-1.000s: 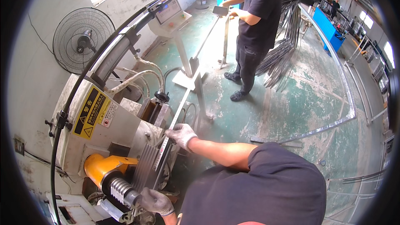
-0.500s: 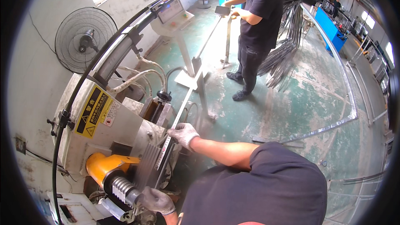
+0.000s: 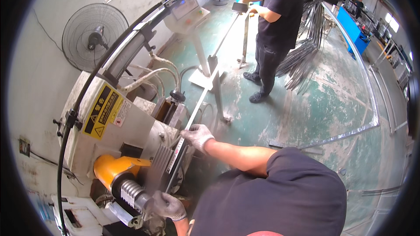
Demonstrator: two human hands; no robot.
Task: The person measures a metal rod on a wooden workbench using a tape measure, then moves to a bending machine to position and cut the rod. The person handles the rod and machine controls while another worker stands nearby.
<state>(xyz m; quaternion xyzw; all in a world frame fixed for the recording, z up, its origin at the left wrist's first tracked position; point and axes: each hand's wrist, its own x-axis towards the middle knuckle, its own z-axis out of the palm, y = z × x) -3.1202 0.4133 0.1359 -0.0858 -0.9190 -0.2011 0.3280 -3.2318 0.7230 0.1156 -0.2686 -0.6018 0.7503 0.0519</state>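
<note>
My right hand [image 3: 199, 137], in a pale work glove, closes its fingers on a marked tape measure blade [image 3: 178, 149] lying along a long, thin metal bar [image 3: 174, 175]. Blade and bar slant away from me. My left hand [image 3: 168, 205], also gloved, is closed at the near end of the bar, beside a silver ribbed spindle [image 3: 130, 192]; what its fingers hold is hidden. A grey ribbed block [image 3: 162, 159] sits left of the bar, its lower part blurred. Above the spindle is an orange machine arm [image 3: 111, 168].
Ahead stands a co-worker [image 3: 280, 22], hands at the far end of the bar near a dark flat box [image 3: 239, 7]. An upright stand [image 3: 213, 72] supports the bar. Around are a white machine [image 3: 78, 120], a fan [image 3: 95, 37], a control panel [image 3: 186, 15] and piled dark rods [image 3: 302, 52].
The whole view has shifted slightly right and up. Both hands keep nearly the same places on or beside the bar, and more of the grey block's ribs show sharply.
</note>
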